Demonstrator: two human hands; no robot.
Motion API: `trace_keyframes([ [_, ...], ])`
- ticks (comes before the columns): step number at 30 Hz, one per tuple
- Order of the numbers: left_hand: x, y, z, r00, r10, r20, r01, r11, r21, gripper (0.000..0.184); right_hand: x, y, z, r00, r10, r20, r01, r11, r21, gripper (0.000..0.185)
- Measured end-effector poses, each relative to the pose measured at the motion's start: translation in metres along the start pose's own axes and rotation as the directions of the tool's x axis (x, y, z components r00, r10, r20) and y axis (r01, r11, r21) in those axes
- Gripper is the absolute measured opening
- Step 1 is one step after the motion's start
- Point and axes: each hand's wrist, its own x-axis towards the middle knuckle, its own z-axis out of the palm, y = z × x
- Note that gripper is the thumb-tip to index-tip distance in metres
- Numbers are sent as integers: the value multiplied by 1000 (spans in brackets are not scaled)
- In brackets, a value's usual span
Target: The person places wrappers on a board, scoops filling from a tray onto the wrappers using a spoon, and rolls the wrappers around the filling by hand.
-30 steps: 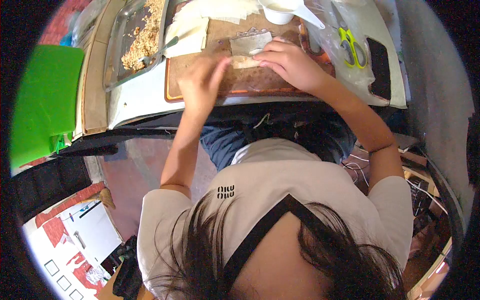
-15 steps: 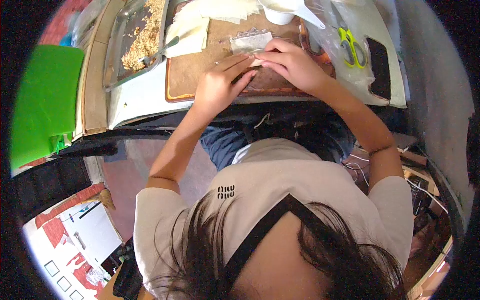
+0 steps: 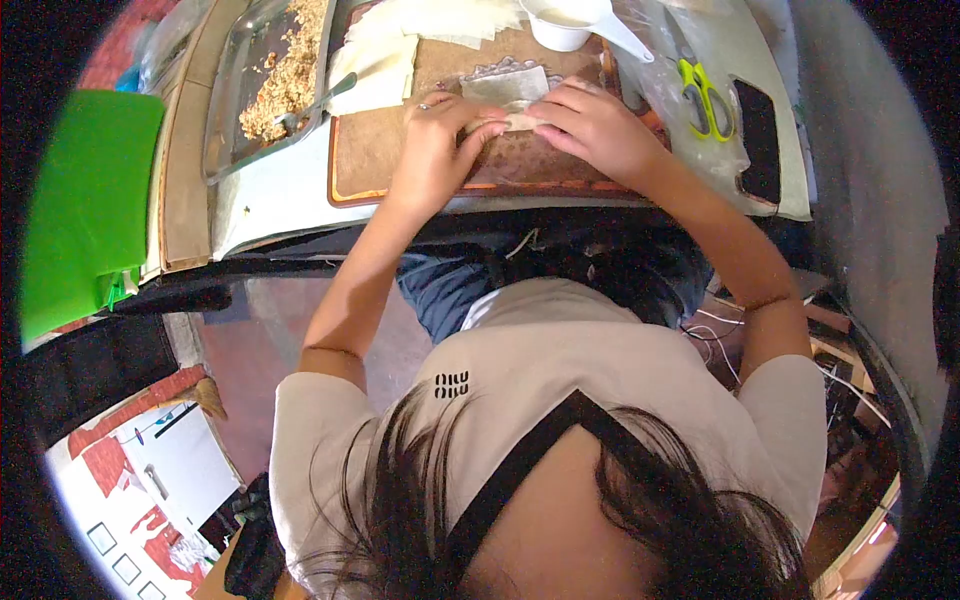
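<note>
A partly rolled spring roll wrapper (image 3: pixel 519 122) lies across the brown board (image 3: pixel 375 160), with its flat sheet (image 3: pixel 512 88) stretching away from me, wet-looking around the far edge. My left hand (image 3: pixel 445 128) pinches the left end of the roll between thumb and fingers. On the right end, the fingers of my right hand (image 3: pixel 592 122) are closed the same way. Between the hands the pale middle of the roll shows; its filling is hidden. More thin wrappers (image 3: pixel 385 75) are piled at the board's far left.
Left of the board stands a glass tray (image 3: pixel 222 120) with crumbly brown filling (image 3: pixel 285 75) and a spoon (image 3: pixel 343 86). A white cup with a handle (image 3: pixel 560 36) sits at the far side. To the right are green scissors (image 3: pixel 709 100) on clear plastic and a black phone (image 3: pixel 758 145).
My hands have drawn apart toward the roll's ends, the left one shifting left. More of the roll's middle now shows between them.
</note>
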Motion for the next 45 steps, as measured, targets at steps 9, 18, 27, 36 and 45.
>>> trace_keyframes([
  [9, 8, -15, 3, 960, -249, 127, 273, 932, -238, 25, 3, 5, 4, 999, 34, -18, -32, 993, 110, 24],
  [18, 24, -20, -7, 921, -295, 253, 362, 890, -276, 33, 6, 9, 0, 999, 39, -13, -37, 992, 124, 21],
  [27, 19, -29, -1, 951, -254, 175, 306, 844, -441, 23, 17, 14, -3, 989, 109, 104, -127, 974, 187, 17],
  [36, 21, -26, -5, 937, -308, 167, 337, 921, -193, 26, 18, 18, -1, 989, 132, 70, -144, 969, 201, 15],
  [45, 10, -6, -5, 953, -300, 42, 302, 936, -182, 29, 20, 20, -2, 968, 232, 91, -249, 920, 302, 14],
])
